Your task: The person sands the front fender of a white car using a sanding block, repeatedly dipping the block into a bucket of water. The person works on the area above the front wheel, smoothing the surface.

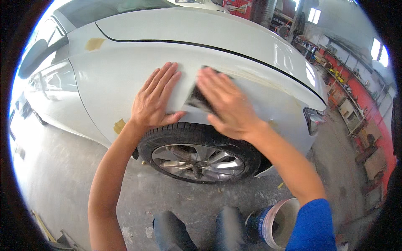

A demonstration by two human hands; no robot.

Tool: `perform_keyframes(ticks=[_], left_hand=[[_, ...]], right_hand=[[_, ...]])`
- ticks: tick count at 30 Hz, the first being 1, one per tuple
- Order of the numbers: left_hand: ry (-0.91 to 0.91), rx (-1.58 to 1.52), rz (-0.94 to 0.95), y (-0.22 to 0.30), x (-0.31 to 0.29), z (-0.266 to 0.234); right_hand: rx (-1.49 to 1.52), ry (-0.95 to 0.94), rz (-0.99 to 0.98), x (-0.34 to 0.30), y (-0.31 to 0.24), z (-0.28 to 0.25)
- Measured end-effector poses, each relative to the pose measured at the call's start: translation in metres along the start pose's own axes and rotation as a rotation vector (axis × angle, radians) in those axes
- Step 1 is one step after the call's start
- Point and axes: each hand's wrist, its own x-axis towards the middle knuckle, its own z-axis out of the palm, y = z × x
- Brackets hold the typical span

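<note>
My left hand (154,99) lies flat on the silver-white car fender (113,67), just above the wheel arch, its fingers stretched out and the thumb spread aside. To its right, my right hand (228,103) presses a dark sheet of sandpaper (198,99) against the same panel. The palm and fingers cover much of the sheet; its left part and top edge show. My right hand and the sheet look slightly blurred. Below both hands sits the front wheel (199,162) with its black tyre. Tan filler patches mark the fender, one at the upper left (95,44) and another by the arch (119,126).
A bucket (272,224) stands on the concrete floor beside my right leg. The headlight (313,120) is at the fender's right end, the side mirror (34,58) at the far left. A cluttered workbench (341,81) runs along the right wall.
</note>
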Motion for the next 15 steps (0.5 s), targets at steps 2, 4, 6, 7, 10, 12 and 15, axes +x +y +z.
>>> perform_keyframes(ticks=[2,4,6,7,10,12,15], left_hand=[[-0.008,-0.007,-0.003,-0.003,-0.003,0.000],[-0.032,0.017,-0.014,-0.012,-0.013,-0.009],[-0.034,0.023,-0.008,-0.010,-0.014,-0.011],[-0.030,0.012,-0.012,-0.009,-0.015,-0.010],[-0.027,-0.039,0.002,-0.004,-0.008,-0.002],[-0.039,-0.037,0.028,-0.008,-0.011,-0.002],[-0.063,-0.006,0.012,-0.015,-0.013,-0.014]], right_hand=[[-0.011,-0.061,-0.071,0.014,-0.002,0.002],[-0.024,-0.100,-0.051,-0.004,0.015,-0.013],[-0.115,-0.140,0.059,-0.037,0.025,-0.036],[-0.069,-0.097,0.070,-0.038,0.021,-0.030],[0.038,-0.039,0.123,-0.001,-0.012,-0.009],[0.055,-0.063,0.062,0.017,-0.010,-0.003],[0.073,-0.013,0.093,-0.018,0.016,-0.013]])
